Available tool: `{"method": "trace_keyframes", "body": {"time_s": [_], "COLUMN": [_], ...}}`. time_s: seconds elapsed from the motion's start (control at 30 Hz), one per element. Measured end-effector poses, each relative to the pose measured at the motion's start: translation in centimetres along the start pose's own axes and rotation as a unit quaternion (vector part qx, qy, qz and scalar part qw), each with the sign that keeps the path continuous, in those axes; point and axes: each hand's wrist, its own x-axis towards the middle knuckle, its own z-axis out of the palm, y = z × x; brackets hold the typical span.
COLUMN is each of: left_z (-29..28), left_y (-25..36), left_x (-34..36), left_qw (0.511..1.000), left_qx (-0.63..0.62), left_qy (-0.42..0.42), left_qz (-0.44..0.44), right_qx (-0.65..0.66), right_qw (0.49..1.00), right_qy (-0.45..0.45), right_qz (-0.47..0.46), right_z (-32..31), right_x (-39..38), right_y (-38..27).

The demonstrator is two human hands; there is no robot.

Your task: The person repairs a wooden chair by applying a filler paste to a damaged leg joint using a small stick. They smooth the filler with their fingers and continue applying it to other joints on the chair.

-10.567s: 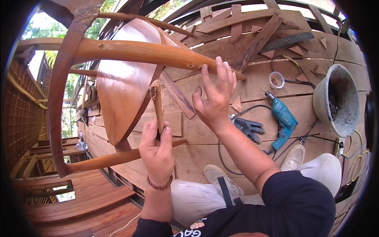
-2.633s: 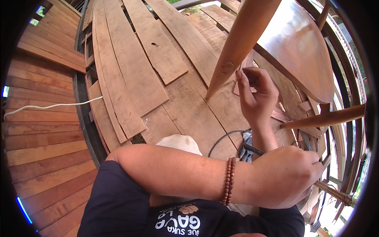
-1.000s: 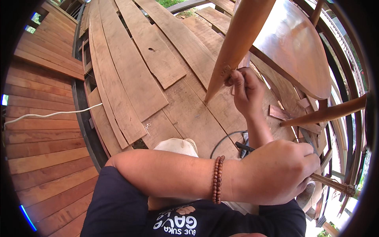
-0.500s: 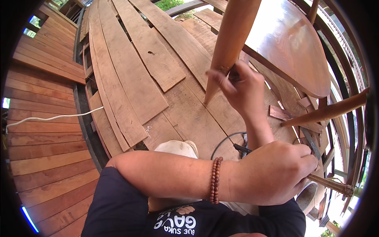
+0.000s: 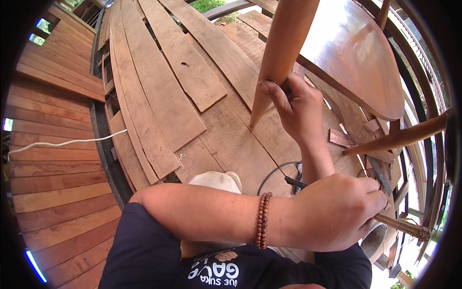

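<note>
In the head view, the right hand (image 5: 303, 111) sets its thumb against the tapered wooden leg (image 5: 288, 41), fingers curled beside it; whether that grip pinches anything, I cannot tell. The leg slants down over the floorboards (image 5: 231, 139), left of a glossy wooden panel (image 5: 358, 62). The left hand (image 5: 349, 207) has its grip closed around a lumpy-tipped stick (image 5: 402, 225) pointing right.
</note>
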Motion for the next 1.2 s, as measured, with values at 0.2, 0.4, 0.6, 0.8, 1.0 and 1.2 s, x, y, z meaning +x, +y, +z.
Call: {"method": "trace_keyframes", "body": {"time_s": [0.2, 0.4, 0.6, 0.8, 1.0, 1.2], "left_z": [-0.3, -0.2, -0.5, -0.3, 0.1, -0.3], "left_y": [0.0, 0.1, -0.6, -0.6, -0.8, -0.6], "left_x": [0.1, 0.2, 0.2, -0.2, 0.1, -0.2], "left_qw": [1.000, 1.000, 1.000, 1.000, 1.000, 1.000], "left_qx": [-0.009, -0.006, 0.012, 0.022, 0.012, 0.016], "left_qy": [0.013, 0.008, 0.021, -0.003, 0.007, -0.013], "left_qz": [0.007, -0.003, 0.000, -0.013, 0.003, -0.010], "right_qx": [0.209, 0.276, -0.001, -0.008, 0.044, 0.016], "right_qw": [0.977, 0.957, 0.992, 0.995, 0.995, 0.996], "right_qy": [-0.037, 0.071, 0.111, 0.056, 0.055, 0.035], "right_qz": [-0.015, -0.061, -0.059, -0.078, -0.070, -0.083], "right_z": [-0.9, 0.8, 1.5, 0.2, 0.1, 0.0], "right_x": [-0.3, -1.8, -0.7, 0.1, 0.0, 0.3], "right_y": [3.9, 3.4, 1.1, 1.2, 1.3, 2.0]}}
